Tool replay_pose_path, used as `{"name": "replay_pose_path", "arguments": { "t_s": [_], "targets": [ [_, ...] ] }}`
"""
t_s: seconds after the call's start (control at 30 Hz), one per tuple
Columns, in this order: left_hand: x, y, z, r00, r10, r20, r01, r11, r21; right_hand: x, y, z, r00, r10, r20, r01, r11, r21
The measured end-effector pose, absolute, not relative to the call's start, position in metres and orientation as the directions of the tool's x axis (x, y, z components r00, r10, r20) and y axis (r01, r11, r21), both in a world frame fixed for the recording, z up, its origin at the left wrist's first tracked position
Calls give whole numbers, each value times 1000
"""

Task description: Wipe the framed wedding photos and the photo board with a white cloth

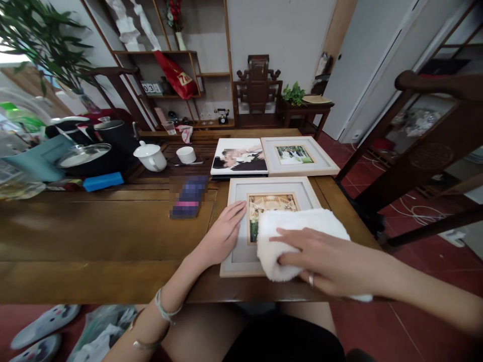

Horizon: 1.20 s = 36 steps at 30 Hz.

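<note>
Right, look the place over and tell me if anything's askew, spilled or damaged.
No spill or damage shows, though the towel hides part of the frame under it. Two things look untidy: the red item sits aslant on the shelves, and white cables lie loose on the floor.

The head-worn camera looks forward and down over the table (94,241).

Fluffy matt cloth (302,219) is resting on a smooth wooden frame (241,273) at four o'clock; a glossy wooden table (75,221) is gleaming at nine.
</note>
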State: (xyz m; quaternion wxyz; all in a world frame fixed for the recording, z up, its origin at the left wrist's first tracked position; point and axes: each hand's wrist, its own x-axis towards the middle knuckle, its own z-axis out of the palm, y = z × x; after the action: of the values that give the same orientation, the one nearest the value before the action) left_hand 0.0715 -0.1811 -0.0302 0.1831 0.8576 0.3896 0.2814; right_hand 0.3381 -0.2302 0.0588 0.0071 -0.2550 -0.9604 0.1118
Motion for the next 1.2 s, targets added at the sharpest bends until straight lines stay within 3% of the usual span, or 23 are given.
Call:
{"name": "replay_pose_path", "arguments": {
  "t_s": [0.17,0.37,0.5,0.7,0.97,1.1,1.2],
  "targets": [
    [71,-182,-31,543,769,337,564,-631,532,339,-227,40,-860,511,3,501,845,-188],
    [71,-181,-30,543,781,308,570,-612,549,359,-160,16,-819,566,94,573,815,88],
    [72,-181,-28,539,789,295,576,-601,554,361,-126,19,-784,602,152,621,768,156],
    [72,-182,-27,540,791,289,582,-598,550,359,-131,21,-783,608,131,615,789,18],
    [72,-181,-29,542,786,298,584,-607,538,354,-215,41,-822,566,68,551,819,-159],
    [72,-181,-30,544,779,311,578,-617,534,347,-247,46,-879,474,51,454,864,-217],
    [72,-180,-30,546,779,309,580,-617,532,345,-249,37,-913,401,79,380,904,-193]
  ]
}}
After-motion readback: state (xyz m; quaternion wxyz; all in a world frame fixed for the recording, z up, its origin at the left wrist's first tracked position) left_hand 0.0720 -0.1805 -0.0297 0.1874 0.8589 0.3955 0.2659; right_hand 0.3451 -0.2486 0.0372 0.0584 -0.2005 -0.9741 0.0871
